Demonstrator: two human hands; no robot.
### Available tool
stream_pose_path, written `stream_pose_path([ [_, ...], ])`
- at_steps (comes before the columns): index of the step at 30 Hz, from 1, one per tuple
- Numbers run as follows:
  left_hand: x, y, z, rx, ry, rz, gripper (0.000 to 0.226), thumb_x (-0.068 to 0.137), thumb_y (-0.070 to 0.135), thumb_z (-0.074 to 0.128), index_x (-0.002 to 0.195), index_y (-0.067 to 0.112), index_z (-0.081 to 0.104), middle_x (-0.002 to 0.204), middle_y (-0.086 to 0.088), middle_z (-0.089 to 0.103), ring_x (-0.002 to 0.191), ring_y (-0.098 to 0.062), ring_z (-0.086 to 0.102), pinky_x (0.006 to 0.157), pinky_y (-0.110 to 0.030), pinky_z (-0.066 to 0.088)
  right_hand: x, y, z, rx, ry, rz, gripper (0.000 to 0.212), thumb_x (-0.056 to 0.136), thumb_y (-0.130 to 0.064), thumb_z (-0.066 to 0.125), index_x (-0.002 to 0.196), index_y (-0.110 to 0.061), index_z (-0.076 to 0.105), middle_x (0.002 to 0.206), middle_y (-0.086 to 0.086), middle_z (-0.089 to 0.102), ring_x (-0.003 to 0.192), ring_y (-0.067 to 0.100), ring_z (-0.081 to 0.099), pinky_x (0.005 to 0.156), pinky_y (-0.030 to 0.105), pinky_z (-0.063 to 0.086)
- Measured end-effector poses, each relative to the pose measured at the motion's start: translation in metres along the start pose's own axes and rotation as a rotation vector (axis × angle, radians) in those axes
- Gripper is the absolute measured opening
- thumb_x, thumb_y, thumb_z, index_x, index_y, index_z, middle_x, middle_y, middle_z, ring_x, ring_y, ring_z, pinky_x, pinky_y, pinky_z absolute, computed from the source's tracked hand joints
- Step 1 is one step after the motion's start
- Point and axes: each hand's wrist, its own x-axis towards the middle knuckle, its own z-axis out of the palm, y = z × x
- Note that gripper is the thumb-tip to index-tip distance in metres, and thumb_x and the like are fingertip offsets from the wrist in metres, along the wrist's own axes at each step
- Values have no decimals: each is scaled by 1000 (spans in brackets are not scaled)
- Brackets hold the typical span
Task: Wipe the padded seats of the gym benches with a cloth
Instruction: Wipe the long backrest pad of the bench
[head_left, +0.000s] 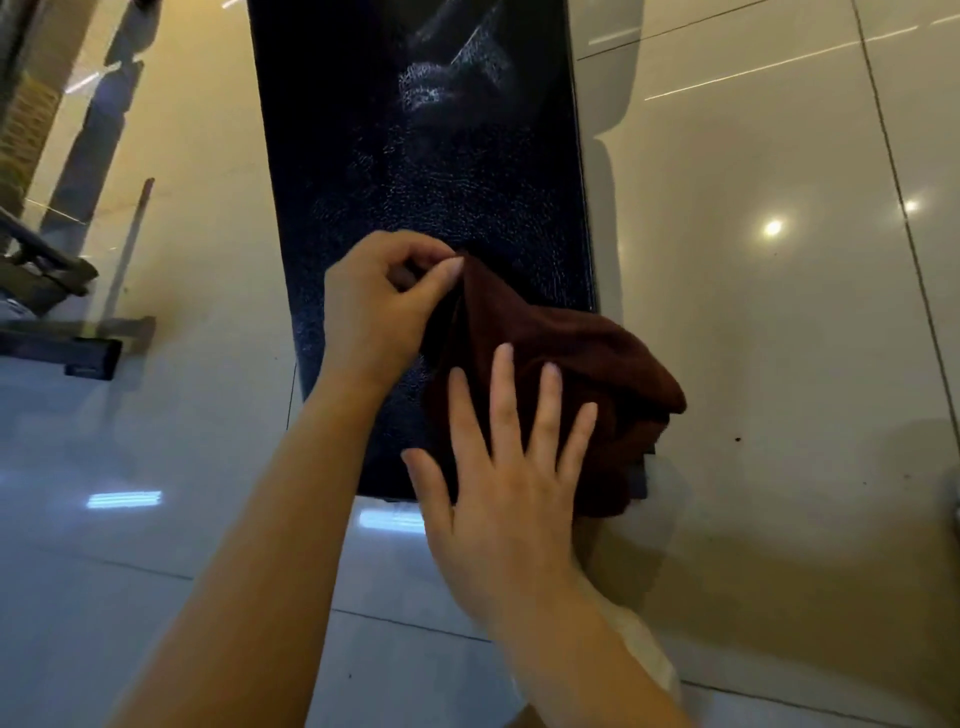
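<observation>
Dark red-brown cloth (561, 358) is pinched at its far corner by the left hand (374, 306), thumb and forefinger clenched on the fabric. The right hand (514, 467) lies flat on the cloth with fingers straight and spread, grasping nothing. The cloth is bunched on the near right corner of the black padded seat (415, 156), spilling over its right edge. Glossy floor tiles (779, 312) surround the bench, with a dark metal frame (57, 306) at the left

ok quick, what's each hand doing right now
Left hand: pinching a raised corner of the dark red cloth.
Right hand: open, fingers spread flat, pressing the cloth onto the bench pad.
</observation>
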Motion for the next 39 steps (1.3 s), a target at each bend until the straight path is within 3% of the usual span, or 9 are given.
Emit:
stream_pose_path([
  [3, -17, -7, -9, -63, 116, -150, 7, 88, 21, 69, 92, 25, 65, 80, 16, 62, 72, 6, 57, 70, -11, 45, 3, 1, -1, -153, -88, -20, 61, 94, -54, 26, 141, -24, 51, 159, 14, 26, 144, 44, 21, 113, 64, 13],
  [7, -78, -17, -4, -137, 117, -344, 10, 89, 21, 67, 84, 29, 63, 79, 10, 66, 73, -3, 62, 73, -21, 52, 13, 24, -17, -74, 115, -85, 42, 92, -32, 51, 132, -22, 59, 147, 14, 45, 126, 37, 43, 96, 54, 38],
  [13, -112, -14, 15, -110, 114, -501, 21, 81, 19, 75, 98, 25, 64, 81, 5, 63, 67, -1, 58, 70, -20, 52, 17, 43, 15, -296, 56, -137, 65, 92, -55, 48, 150, -26, 36, 159, 12, 26, 142, 31, 23, 102, 69, 26],
  [16, -111, -16, 8, 12, -21, -469, 11, 82, 21, 74, 90, 21, 66, 75, 9, 58, 69, -7, 57, 71, -27, 49, 12, 49, 17, -238, 122, -155, 56, 93, -46, 55, 144, -25, 45, 156, 12, 33, 142, 32, 25, 103, 67, 31],
  [22, -138, -5, 15, -33, 32, -387, 22, 85, 24, 70, 84, 39, 54, 87, 15, 55, 86, -5, 53, 76, -26, 44, 10, 51, 19, -165, 237, -221, 42, 85, -24, 71, 125, -22, 58, 128, 8, 49, 129, 31, 39, 97, 67, 37],
  [25, -144, 2, 17, -133, 45, -385, 12, 79, 41, 67, 83, 38, 56, 80, 15, 61, 80, -11, 59, 73, -34, 51, 12, 55, 13, -157, 279, -236, 43, 87, -16, 60, 130, -21, 60, 117, 9, 56, 122, 29, 43, 95, 62, 41],
  [29, -146, 14, 18, -199, 121, -342, 13, 80, 33, 68, 89, 33, 60, 84, 15, 64, 82, -7, 62, 73, -26, 50, 10, 61, 6, -44, 320, -254, 35, 87, -8, 51, 118, -13, 68, 100, 13, 60, 111, 30, 46, 87, 56, 51],
  [35, -135, 9, 14, -239, 255, -293, 17, 92, 20, 63, 101, 34, 60, 92, 16, 65, 88, -6, 63, 78, -19, 50, -20, 86, 4, 261, 388, 9, 34, 93, -9, 55, 125, -5, 65, 108, 6, 44, 92, 29, 57, 72, 41, 59],
  [39, -111, -2, 18, -140, 293, -224, 18, 93, 36, 52, 110, 40, 54, 108, 8, 60, 105, -18, 58, 93, -43, 49, -22, 70, 8, 377, 273, 147, 51, 97, -35, 48, 145, -20, 40, 140, 7, 42, 127, 25, 45, 105, 39, 41],
])
